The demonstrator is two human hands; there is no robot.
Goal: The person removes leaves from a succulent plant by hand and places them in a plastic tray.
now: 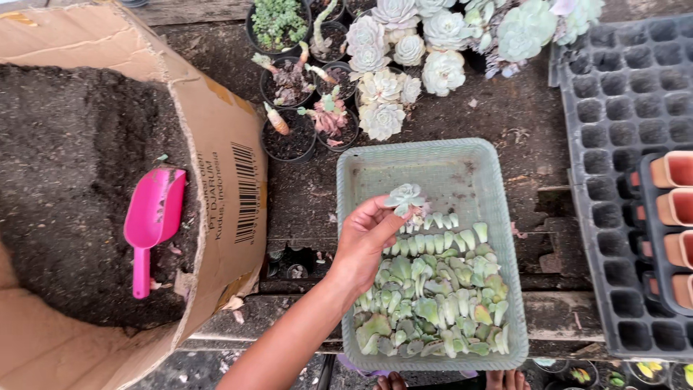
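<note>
Weathered grey-brown wood makes up the tabletop (520,123), rough planks with gaps between them, dusted with soil and dry crumbs. On it lies a pale green plastic tray (498,217) with a woven-look wall, its near half filled with loose succulent leaves (433,296), some laid in neat rows and the rest heaped. One hand (364,242) reaches in from the lower edge over the tray's left rim; which hand it is cannot be told for certain from this view, though the arm comes from the left of the frame. Its fingertips are pressed together, pinching a small pale succulent rosette (404,196) by its base, held just above the bare far half of the tray and near the top row of leaves. To the left stands an open cardboard box (224,166) full of dark potting soil (72,180), with a pink plastic scoop (151,220) resting on the soil near the box wall. Behind the tray stand small black pots (292,141) with cut stems and a cluster of whitish rosette plants (404,65). At the right lies a black seedling cell tray (621,94) holding a few terracotta-coloured pots (671,170). Through the plank gaps and below the tabletop's near edge more small pots show dimly.
</note>
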